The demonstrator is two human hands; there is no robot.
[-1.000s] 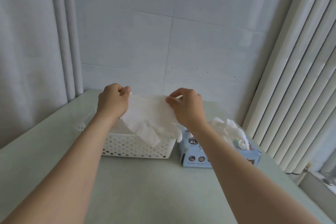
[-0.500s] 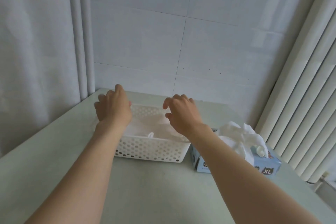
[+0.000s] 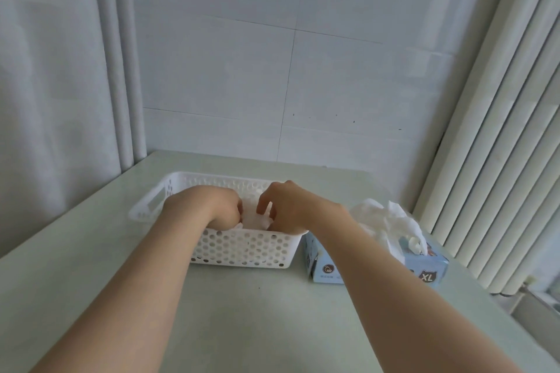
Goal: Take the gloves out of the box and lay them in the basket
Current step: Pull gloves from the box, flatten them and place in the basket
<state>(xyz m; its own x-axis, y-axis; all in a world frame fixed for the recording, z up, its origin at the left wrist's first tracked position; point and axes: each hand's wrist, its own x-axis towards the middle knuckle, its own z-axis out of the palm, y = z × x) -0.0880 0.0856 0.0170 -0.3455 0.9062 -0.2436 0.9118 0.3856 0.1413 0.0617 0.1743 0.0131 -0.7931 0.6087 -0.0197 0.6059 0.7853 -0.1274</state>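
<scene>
Your basket [image 3: 242,248] is white plastic, its walls patterned all over with rows of small round holes. The glove [image 3: 254,219] inside it is a thin, milky white. The box [image 3: 424,269] is light blue; on its near face you can read a white "XL" on a dark badge, with a small dark round logo further left. The bunch of gloves [image 3: 385,218] on top of it is the same milky white. The table [image 3: 242,327] is a plain pale grey-green. The wall [image 3: 303,85] is white tile crossed by thin dark joint lines, with a few dark specks. The curtain [image 3: 45,85] is pale grey; the blinds [image 3: 500,130] run in cream vertical stripes.
</scene>
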